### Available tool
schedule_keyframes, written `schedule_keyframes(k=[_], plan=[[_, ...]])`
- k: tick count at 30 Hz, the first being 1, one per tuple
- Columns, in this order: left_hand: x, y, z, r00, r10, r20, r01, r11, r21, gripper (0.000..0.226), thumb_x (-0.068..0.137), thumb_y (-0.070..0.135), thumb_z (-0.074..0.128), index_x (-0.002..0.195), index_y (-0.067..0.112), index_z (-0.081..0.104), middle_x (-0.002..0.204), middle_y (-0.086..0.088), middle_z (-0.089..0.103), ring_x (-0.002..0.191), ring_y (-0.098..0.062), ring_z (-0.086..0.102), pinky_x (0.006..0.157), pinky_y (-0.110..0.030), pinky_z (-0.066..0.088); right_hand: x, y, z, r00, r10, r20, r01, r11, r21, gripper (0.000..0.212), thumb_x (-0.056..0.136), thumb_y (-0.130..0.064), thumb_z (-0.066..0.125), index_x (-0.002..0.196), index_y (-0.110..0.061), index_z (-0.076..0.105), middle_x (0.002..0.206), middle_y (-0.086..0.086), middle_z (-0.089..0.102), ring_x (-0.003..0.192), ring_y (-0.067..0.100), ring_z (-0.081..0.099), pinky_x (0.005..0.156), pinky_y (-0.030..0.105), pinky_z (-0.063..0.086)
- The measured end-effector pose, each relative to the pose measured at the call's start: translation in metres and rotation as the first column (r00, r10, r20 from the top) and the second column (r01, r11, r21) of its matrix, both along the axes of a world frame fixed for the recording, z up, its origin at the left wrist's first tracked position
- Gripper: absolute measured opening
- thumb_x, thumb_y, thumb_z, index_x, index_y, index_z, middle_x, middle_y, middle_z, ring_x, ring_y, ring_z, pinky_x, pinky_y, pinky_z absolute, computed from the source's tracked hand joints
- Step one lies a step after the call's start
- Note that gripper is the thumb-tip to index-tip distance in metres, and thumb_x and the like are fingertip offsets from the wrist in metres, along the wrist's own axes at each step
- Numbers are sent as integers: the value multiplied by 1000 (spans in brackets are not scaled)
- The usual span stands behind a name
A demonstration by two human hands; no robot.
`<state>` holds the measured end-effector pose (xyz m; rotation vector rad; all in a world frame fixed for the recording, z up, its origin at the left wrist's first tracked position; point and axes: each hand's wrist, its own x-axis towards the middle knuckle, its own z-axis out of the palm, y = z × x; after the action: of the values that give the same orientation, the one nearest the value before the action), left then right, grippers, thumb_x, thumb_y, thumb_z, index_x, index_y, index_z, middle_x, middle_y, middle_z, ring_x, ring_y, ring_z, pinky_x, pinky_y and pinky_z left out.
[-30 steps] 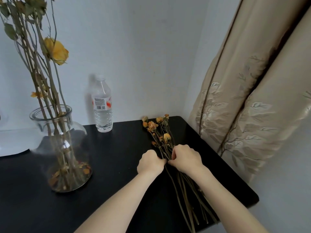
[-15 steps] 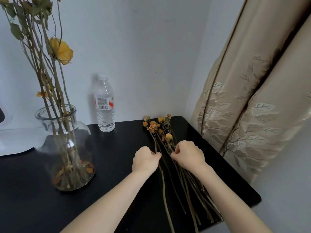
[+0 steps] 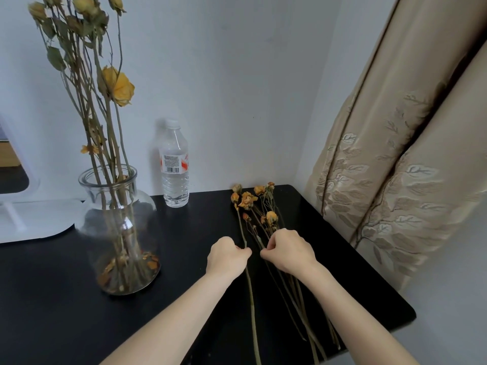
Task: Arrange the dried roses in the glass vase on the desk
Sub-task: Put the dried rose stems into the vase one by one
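Scanning from left: white object (image 3: 31, 219) cut off at frame edge, can't identify. Glass vase (image 3: 116, 233) at 9 o'clock of the hands, stems inside, tops cropped. Water bottle (image 3: 174, 164) at 11. Left hand (image 3: 228, 255) pinches a single stem (image 3: 252, 306), fingertips hidden. Right hand (image 3: 288, 252) curled on the dried roses (image 3: 247, 200) lying on the desk (image 3: 52, 299), stem ends running off frame at 6. Curtain (image 3: 395, 154) at 2.
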<state>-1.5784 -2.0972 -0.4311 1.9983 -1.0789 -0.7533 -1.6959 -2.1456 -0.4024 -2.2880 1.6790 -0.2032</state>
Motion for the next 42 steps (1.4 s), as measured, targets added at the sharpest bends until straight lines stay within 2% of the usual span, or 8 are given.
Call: schedule_keyframes(k=[5,10,14,25,29,32,37,42], plan=[[9,7,8,999,-11,39,12,999,-33,40,83,25,61,50,13,43,45,1,43,47,-16,49,64,-33,52,4,1,-2,1000,8,-17,-8,1000,10,19,82,-34,64,87,-16,66,82,0,66,79,17,64,75,36,56],[19,18,14,997,-4,77,8,999,-51,38,86,26,60,52,9,54,56,-3,57,57,-19,59,71,-32,51,8,4,2,1000,9,17,-9,1000,-15,19,83,-35,63,81,-16,66,75,-2,63,73,15,63,65,31,52],[26,28,31,996,-17,85,27,992,-120,32,90,27,56,59,17,58,71,-7,64,58,-14,59,56,-20,41,13,2,18,978,12,209,-11,1000,-5,15,84,-32,63,73,-22,62,68,-8,58,66,9,58,62,27,49],[47,65,92,975,47,216,58,888,-456,18,92,29,51,91,15,61,64,-2,59,58,-13,55,63,-26,47,40,17,93,547,73,834,-20,997,-75,16,91,-26,57,85,-12,63,61,-5,57,49,-2,52,43,2,38],[55,90,109,966,24,258,127,825,-551,12,92,30,49,91,21,55,75,-3,62,67,-11,59,65,-29,52,44,31,118,416,146,898,0,987,-160,19,91,-26,56,78,-15,62,57,-7,54,38,-7,46,48,7,40],[65,110,121,970,-8,241,165,750,-640,10,92,27,48,83,26,51,57,5,51,49,-1,48,50,-15,41,50,39,133,364,169,916,-11,984,-177,18,91,-27,56,81,-14,63,57,-8,52,38,-7,44,52,11,37],[93,137,154,977,49,209,128,648,-751,11,93,25,44,83,28,46,52,12,49,45,-3,40,43,-17,34,66,53,151,313,225,923,-61,974,-217,23,92,-26,55,73,-16,60,55,-8,52,39,-5,44,57,18,36],[128,143,204,967,180,180,56,540,-840,16,97,20,38,83,25,42,59,2,38,49,-9,35,46,-21,30,91,69,179,209,289,934,-147,954,-262,27,94,-22,53,67,-19,55,41,-15,49,37,0,36,41,9,32]])
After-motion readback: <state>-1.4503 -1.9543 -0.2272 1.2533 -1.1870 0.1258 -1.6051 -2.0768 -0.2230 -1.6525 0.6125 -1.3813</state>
